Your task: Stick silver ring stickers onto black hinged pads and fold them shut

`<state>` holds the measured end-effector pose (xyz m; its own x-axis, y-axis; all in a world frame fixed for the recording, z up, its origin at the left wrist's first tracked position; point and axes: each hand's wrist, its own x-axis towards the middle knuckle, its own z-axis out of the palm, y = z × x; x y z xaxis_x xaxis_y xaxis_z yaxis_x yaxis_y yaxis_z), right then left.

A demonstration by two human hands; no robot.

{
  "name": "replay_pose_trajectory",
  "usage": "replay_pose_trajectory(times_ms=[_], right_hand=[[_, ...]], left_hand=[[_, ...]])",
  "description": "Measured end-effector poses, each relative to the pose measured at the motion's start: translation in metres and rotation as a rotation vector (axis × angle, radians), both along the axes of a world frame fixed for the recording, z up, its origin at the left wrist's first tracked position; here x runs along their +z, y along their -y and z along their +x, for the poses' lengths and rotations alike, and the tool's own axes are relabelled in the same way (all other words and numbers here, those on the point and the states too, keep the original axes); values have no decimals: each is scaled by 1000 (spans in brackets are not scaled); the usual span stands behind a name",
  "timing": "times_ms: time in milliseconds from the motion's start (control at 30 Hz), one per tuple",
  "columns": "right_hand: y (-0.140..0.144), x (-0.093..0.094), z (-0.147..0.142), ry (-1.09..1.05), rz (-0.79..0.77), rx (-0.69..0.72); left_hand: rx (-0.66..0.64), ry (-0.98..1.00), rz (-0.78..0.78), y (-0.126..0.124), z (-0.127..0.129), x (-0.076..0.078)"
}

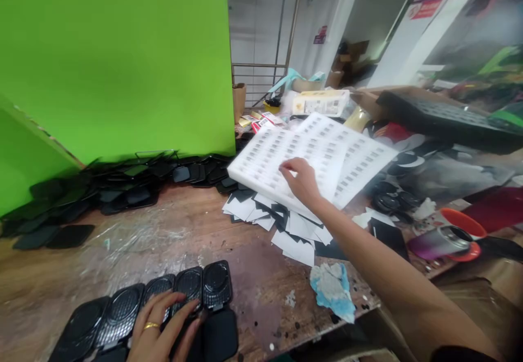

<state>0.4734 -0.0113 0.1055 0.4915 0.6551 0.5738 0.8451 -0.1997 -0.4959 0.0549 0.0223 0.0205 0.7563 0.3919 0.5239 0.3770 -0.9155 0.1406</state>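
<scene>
My left hand (163, 326), with a gold ring on one finger, lies over a row of black plastic cases (122, 305) near the table's front edge. Its fingers are apart and touch the cases. The cases stand open side by side, with round recesses in their raised halves; my hand covers part of the row. Over a white tray or sheet stack (261, 160) patterned with rows of small grey marks, my right hand (300, 179) is closed in a pinch. Whatever is between those fingertips is too small to make out.
Black flat pieces (126, 185) pile along the green panel (118, 62). White and black cards (294, 231) lie below the tray. A blue-white crumpled wad (333, 291) sits near the front edge. At right stand a purple-silver flask (441, 242) and an orange-rimmed mug (463, 221).
</scene>
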Motion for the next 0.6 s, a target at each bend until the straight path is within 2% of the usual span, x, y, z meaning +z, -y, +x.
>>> replay_pose_trajectory(times_ms=[133, 233, 467, 600], right_hand=[[-72, -5, 2, -25, -160, 25], [-109, -9, 4, -34, -274, -24], [-143, -12, 8, -15, -521, -156], [-152, -14, 5, 36, -596, -184]], left_hand=[[-21, 10, 14, 7, 0, 2], [-12, -3, 3, 17, 2, 3], [149, -123, -174, 46, 8, -2], [170, -151, -163, 50, 10, -4]])
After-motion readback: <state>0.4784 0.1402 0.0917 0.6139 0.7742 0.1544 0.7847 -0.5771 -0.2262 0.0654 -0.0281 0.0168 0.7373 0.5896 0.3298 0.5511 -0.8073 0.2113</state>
